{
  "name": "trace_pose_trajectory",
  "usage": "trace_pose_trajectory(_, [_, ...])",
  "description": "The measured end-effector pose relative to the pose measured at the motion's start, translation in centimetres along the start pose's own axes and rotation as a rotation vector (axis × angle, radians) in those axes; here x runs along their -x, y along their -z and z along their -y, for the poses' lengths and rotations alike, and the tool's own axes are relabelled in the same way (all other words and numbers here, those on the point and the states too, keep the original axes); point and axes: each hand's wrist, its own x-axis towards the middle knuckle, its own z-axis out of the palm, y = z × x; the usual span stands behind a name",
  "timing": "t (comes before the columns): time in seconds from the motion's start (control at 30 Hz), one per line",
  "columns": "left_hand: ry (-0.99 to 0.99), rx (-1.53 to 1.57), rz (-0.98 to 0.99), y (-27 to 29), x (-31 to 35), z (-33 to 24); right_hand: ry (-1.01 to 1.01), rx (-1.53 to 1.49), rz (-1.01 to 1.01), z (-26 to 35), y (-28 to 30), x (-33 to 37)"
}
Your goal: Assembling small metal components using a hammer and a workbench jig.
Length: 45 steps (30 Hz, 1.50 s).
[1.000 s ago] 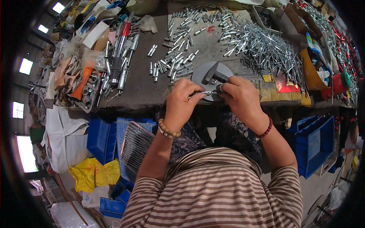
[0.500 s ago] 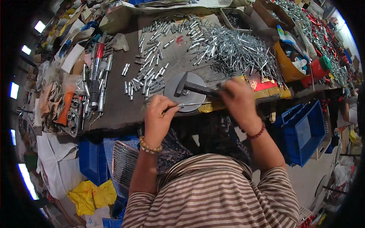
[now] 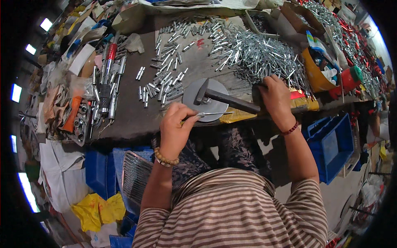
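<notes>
My left hand [image 3: 178,122] pinches a thin metal rod [image 3: 216,113] between thumb and fingertips. The rod points right, over the near part of a round grey metal plate [image 3: 192,94] on the bench. A hammer [image 3: 231,101] with a dark handle lies with its head on that plate and its handle reaching right; neither hand grips it. Just beyond the handle's end, my right hand [image 3: 276,97] is at the near edge of a large heap of thin silvery rods [image 3: 269,53]. Its fingers are bent together, and whatever is between them is hidden.
Short metal tubes [image 3: 165,89] are scattered left of the plate. Farther left lie a red and black power screwdriver [image 3: 108,70] and an orange-handled tool [image 3: 72,111]. A yellow container [image 3: 316,72] and a red pot with green rim [image 3: 351,76] stand right. Blue crates [image 3: 331,144] sit below the bench.
My right hand has let go of the hammer, which now rests on the plate, and has moved right to the rod heap. My left hand keeps its pinch on the thin rod.
</notes>
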Motion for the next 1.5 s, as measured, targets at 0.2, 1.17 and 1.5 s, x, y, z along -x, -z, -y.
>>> trace_pose_trajectory(0.2, [-0.03, -0.039, -0.009, -0.2, 0.0, 0.6, 0.078, 0.054, -0.043, -0.8, -0.2, 0.1])
trace_pose_trajectory(1.17, [-0.083, -0.11, -0.002, 0.2, 0.2, 0.1, 0.122, -0.215, 0.059, 4.2, 2.3, -0.5])
trace_pose_trajectory(1.5, [-0.132, -0.18, -0.053, -0.4, 0.5, 0.5, 0.612, -0.358, 0.219, 14.1, -0.8, -0.2])
